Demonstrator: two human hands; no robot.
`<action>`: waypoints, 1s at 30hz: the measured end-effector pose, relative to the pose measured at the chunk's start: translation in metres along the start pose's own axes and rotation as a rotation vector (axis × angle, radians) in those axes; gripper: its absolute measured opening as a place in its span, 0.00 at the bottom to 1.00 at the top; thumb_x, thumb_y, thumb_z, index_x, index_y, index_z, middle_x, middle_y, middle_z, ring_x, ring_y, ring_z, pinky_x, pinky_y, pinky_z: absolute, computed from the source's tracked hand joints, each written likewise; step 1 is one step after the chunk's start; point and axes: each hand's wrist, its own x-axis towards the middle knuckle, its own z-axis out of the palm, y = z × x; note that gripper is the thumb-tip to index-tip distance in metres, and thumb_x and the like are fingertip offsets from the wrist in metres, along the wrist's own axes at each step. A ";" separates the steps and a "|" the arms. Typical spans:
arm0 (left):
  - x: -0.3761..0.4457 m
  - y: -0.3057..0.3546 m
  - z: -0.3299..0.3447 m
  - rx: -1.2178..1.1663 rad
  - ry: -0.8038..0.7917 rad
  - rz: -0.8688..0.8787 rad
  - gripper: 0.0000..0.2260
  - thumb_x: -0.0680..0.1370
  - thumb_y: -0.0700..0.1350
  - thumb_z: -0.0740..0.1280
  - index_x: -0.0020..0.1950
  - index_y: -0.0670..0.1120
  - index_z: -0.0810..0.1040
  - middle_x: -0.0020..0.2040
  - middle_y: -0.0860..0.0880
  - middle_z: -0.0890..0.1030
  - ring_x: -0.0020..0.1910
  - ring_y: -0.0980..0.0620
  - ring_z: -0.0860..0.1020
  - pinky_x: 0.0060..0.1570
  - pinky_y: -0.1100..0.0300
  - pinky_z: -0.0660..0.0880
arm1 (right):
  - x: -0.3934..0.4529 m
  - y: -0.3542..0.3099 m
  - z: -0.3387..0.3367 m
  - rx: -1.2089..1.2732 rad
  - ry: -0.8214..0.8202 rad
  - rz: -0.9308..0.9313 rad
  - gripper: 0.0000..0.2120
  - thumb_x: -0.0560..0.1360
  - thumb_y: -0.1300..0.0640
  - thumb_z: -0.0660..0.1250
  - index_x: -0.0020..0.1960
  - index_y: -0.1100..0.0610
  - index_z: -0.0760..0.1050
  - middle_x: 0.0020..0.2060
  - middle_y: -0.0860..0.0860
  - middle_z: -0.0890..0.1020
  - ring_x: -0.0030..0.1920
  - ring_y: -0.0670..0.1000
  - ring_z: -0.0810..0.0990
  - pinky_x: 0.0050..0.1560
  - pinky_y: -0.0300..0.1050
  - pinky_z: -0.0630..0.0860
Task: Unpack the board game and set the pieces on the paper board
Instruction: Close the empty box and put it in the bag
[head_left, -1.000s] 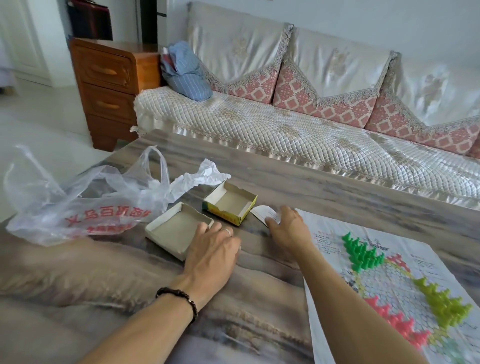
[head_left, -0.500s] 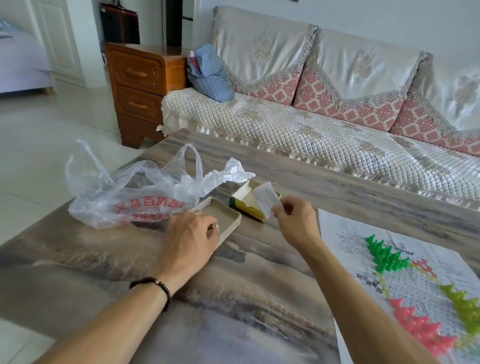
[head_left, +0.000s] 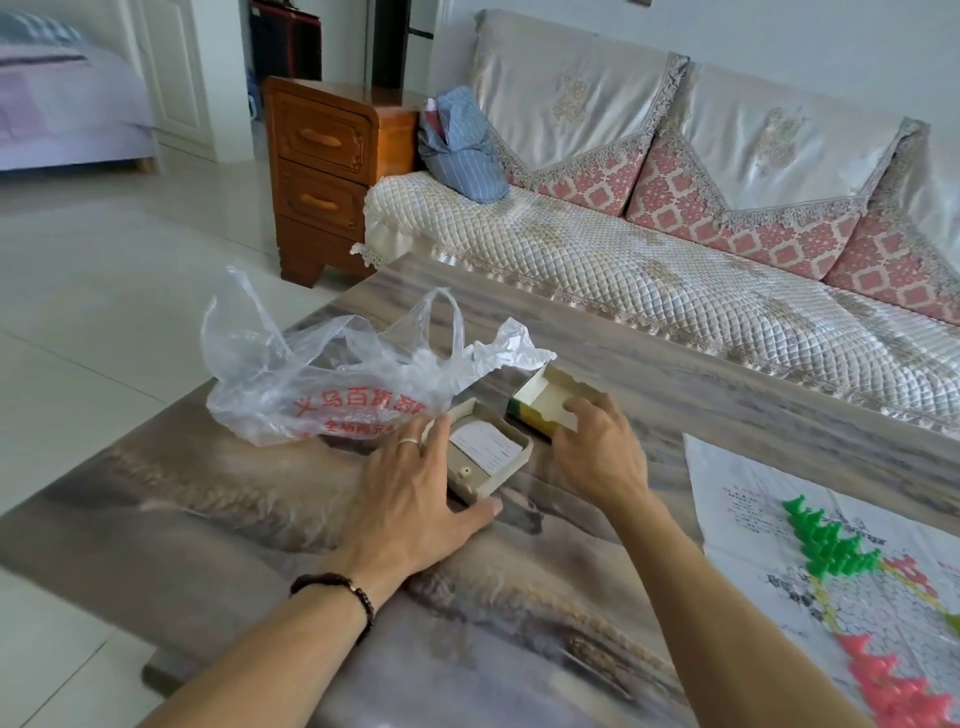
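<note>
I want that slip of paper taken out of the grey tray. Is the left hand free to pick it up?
Probably yes: the left hand lies open against the grey tray, holding nothing, and the paper slip lies uncovered inside.

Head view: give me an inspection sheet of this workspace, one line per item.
Surface: table with a printed landscape top.
Job's things: paper board at the right, green pieces and red pieces standing on it; grey tray holds a paper slip; yellow box lies open beside it.
Clutter: plastic bag, crumpled, behind the tray.
Grippers: left hand open, resting against the tray's near side; right hand grips the yellow box's edge.
Cables: nothing seen.
Surroundings: sofa behind the table, blue cloth on it, wooden cabinet to its left, bed far left.
</note>
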 end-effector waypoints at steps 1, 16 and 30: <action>0.001 0.000 0.002 0.046 0.002 0.003 0.43 0.66 0.71 0.62 0.75 0.50 0.56 0.70 0.46 0.67 0.68 0.47 0.67 0.64 0.50 0.68 | 0.001 0.006 0.002 -0.061 -0.049 -0.008 0.12 0.75 0.56 0.58 0.54 0.57 0.77 0.58 0.54 0.73 0.55 0.58 0.75 0.47 0.51 0.74; -0.028 0.043 -0.031 0.055 -0.086 0.087 0.52 0.67 0.76 0.57 0.78 0.46 0.44 0.78 0.45 0.53 0.75 0.47 0.56 0.70 0.51 0.60 | -0.056 0.010 -0.094 0.256 -0.097 -0.165 0.05 0.76 0.54 0.63 0.42 0.53 0.75 0.32 0.48 0.77 0.32 0.49 0.73 0.33 0.44 0.68; 0.006 0.063 -0.106 -0.651 -0.217 0.047 0.10 0.76 0.53 0.69 0.53 0.49 0.80 0.45 0.54 0.82 0.45 0.57 0.80 0.45 0.61 0.78 | -0.098 -0.010 -0.135 0.615 -0.377 -0.112 0.10 0.77 0.54 0.67 0.50 0.60 0.81 0.40 0.59 0.82 0.37 0.50 0.77 0.40 0.45 0.79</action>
